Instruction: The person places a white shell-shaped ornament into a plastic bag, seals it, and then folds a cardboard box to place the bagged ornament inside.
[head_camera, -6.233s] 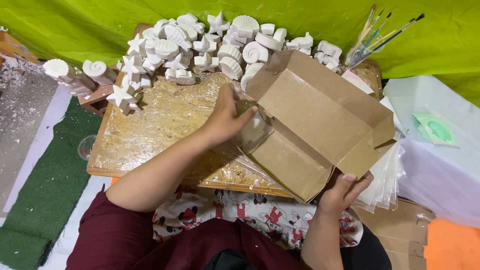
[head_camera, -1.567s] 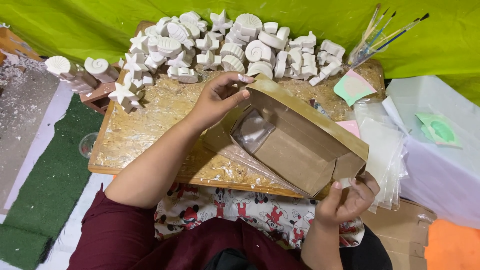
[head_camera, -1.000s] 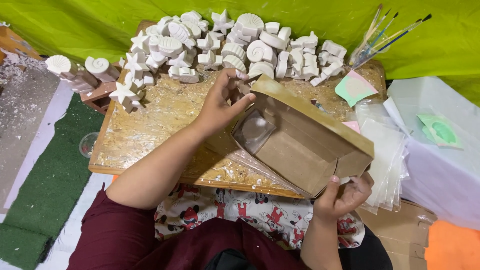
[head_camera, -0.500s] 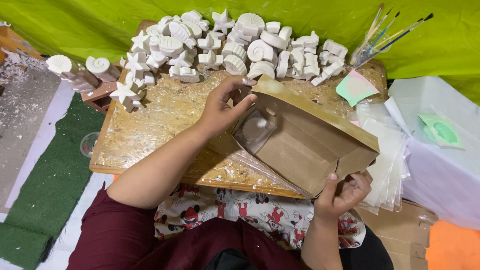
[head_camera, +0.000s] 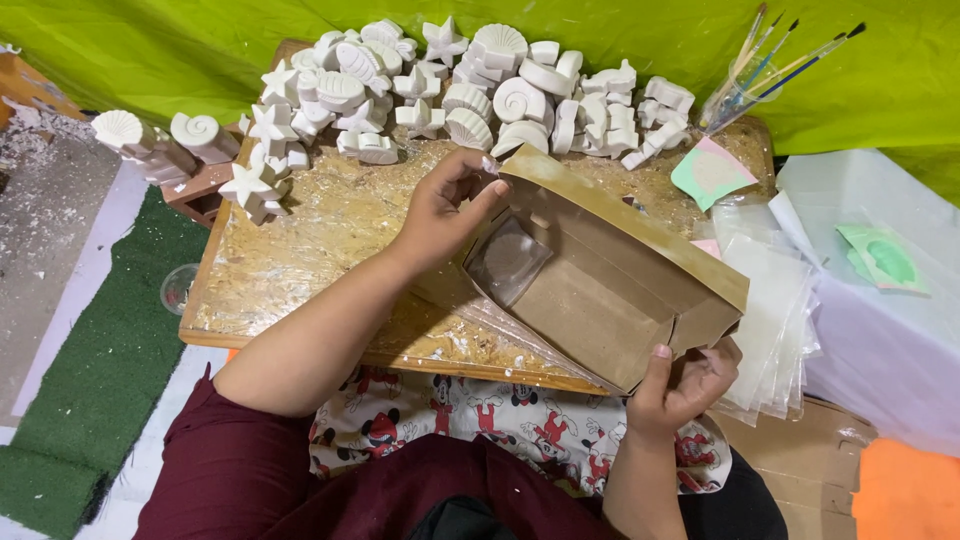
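I hold a brown cardboard box (head_camera: 610, 290) with a clear window panel over a wooden board (head_camera: 300, 250). My left hand (head_camera: 445, 205) grips the box's upper left end, fingers curled over its edge. My right hand (head_camera: 685, 380) holds the lower right corner from beneath, thumb pressed on the flap. The box lies tilted, with its flaps folded in. Behind it sits a heap of white plaster shells and stars (head_camera: 470, 85).
A stack of clear plastic bags (head_camera: 780, 310) lies to the right of the box. Paintbrushes stand in a cup (head_camera: 745, 85) at the back right. A green mould (head_camera: 885, 260) rests on a white surface. More plaster shells (head_camera: 160, 140) sit at the left, by a green mat (head_camera: 95, 380).
The box's wide open flaps have been folded shut into a closed shape. My left hand moved from inside the box to its upper end; my right hand stayed at the lower corner.
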